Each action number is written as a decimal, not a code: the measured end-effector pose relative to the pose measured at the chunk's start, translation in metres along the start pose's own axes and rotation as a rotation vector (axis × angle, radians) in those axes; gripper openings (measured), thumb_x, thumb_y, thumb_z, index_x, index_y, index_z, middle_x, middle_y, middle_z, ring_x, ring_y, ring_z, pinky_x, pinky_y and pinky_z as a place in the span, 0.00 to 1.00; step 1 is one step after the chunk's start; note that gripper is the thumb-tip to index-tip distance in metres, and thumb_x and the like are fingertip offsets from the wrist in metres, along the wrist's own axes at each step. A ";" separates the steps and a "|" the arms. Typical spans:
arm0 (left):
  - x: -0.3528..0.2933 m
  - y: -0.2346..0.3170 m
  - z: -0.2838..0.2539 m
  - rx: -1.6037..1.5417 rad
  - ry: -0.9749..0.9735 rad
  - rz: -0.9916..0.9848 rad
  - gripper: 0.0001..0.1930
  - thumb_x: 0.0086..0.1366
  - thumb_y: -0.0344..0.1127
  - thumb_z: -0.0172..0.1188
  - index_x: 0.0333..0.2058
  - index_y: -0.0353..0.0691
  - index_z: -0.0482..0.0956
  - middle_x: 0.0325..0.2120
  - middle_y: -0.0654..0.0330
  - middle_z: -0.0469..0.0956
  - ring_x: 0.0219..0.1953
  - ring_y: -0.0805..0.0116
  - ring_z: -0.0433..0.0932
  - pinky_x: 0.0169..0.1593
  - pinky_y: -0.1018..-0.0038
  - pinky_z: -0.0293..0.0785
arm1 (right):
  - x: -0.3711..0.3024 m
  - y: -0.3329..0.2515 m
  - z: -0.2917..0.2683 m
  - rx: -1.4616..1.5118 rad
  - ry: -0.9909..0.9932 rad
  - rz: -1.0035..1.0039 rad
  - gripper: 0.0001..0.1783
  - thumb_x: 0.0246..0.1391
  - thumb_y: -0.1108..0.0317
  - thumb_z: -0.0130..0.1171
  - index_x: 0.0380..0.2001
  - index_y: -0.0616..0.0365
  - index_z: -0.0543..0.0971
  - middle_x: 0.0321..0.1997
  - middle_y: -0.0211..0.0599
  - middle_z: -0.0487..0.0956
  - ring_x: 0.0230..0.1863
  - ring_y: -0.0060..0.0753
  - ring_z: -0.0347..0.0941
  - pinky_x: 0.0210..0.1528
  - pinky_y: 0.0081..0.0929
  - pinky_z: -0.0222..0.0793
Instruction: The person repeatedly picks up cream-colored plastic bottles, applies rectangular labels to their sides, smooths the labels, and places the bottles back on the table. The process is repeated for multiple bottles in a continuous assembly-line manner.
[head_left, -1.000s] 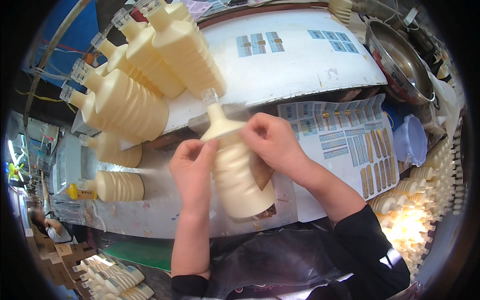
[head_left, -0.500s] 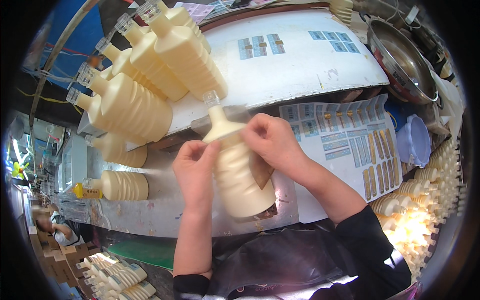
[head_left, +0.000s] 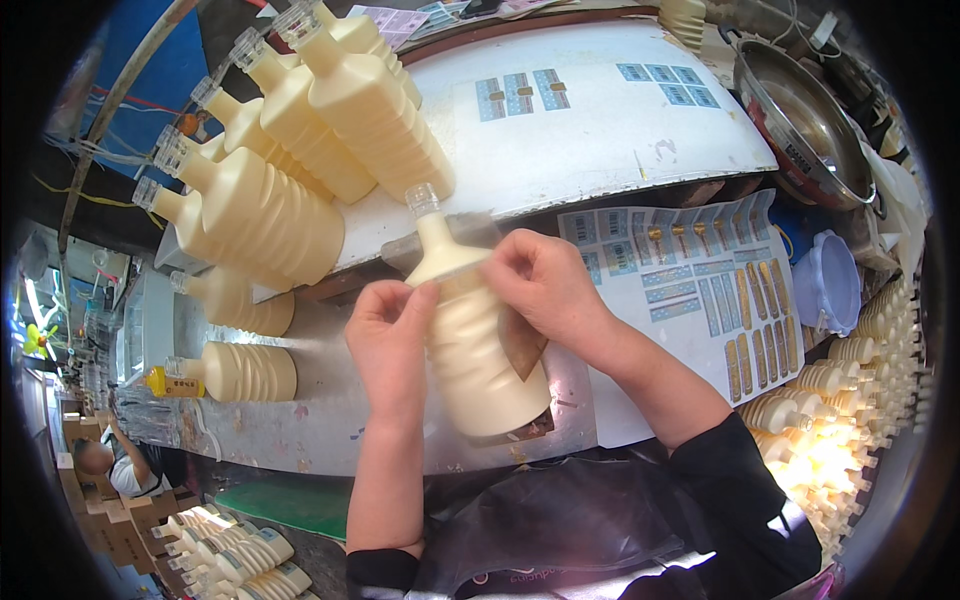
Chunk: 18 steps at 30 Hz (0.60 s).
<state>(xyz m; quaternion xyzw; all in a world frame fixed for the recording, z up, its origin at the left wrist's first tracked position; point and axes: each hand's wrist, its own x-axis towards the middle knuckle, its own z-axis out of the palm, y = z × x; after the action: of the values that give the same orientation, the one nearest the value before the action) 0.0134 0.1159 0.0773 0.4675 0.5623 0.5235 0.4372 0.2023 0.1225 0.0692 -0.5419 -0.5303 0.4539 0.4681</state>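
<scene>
A cream ribbed bottle (head_left: 480, 370) with a clear threaded neck lies before me, its neck pointing away. A thin label strip (head_left: 458, 277) crosses its shoulder. My left hand (head_left: 388, 325) is closed, thumb and finger pinching the strip's left end against the bottle. At the right end, my right hand (head_left: 540, 280) pinches too, its fingertips partly hidden. Beneath the right palm hangs a brown flat piece with a pointed corner (head_left: 523, 345), perhaps a scraper; its upper part is hidden by the hand.
Several cream bottles (head_left: 265, 215) stand at the left. On the right lies a sheet of blue and gold labels (head_left: 640, 390); more labels (head_left: 520, 95) sit on the white board (head_left: 600, 140). Beyond are a lilac basin (head_left: 828, 280) and a metal pan (head_left: 800, 110). A person (head_left: 130, 465) is far left.
My hands and the bottle have hardly moved. The person at the far left has shifted and raised an arm.
</scene>
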 end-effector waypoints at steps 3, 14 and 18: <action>-0.003 0.007 0.005 -0.059 0.032 -0.018 0.11 0.65 0.30 0.69 0.43 0.33 0.79 0.34 0.65 0.78 0.36 0.82 0.73 0.40 0.81 0.70 | 0.000 0.000 0.000 0.001 -0.004 0.003 0.14 0.59 0.62 0.64 0.30 0.65 0.81 0.29 0.43 0.83 0.32 0.32 0.80 0.37 0.32 0.75; 0.000 -0.002 0.011 0.172 0.047 0.074 0.14 0.59 0.32 0.73 0.43 0.37 0.84 0.40 0.67 0.68 0.36 0.78 0.64 0.43 0.79 0.68 | 0.000 -0.002 0.000 0.011 0.001 0.001 0.14 0.59 0.63 0.63 0.30 0.65 0.80 0.29 0.43 0.83 0.31 0.31 0.80 0.36 0.32 0.75; 0.000 -0.001 0.012 0.167 0.054 0.061 0.15 0.58 0.32 0.74 0.43 0.37 0.84 0.39 0.67 0.69 0.37 0.77 0.64 0.43 0.79 0.67 | 0.000 -0.001 0.000 0.013 -0.006 0.007 0.13 0.59 0.62 0.64 0.31 0.64 0.80 0.29 0.42 0.82 0.32 0.31 0.80 0.37 0.32 0.75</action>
<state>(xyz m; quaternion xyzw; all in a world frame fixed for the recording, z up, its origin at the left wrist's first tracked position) 0.0251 0.1180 0.0752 0.5050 0.6012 0.5003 0.3649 0.2025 0.1224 0.0703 -0.5393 -0.5270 0.4605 0.4684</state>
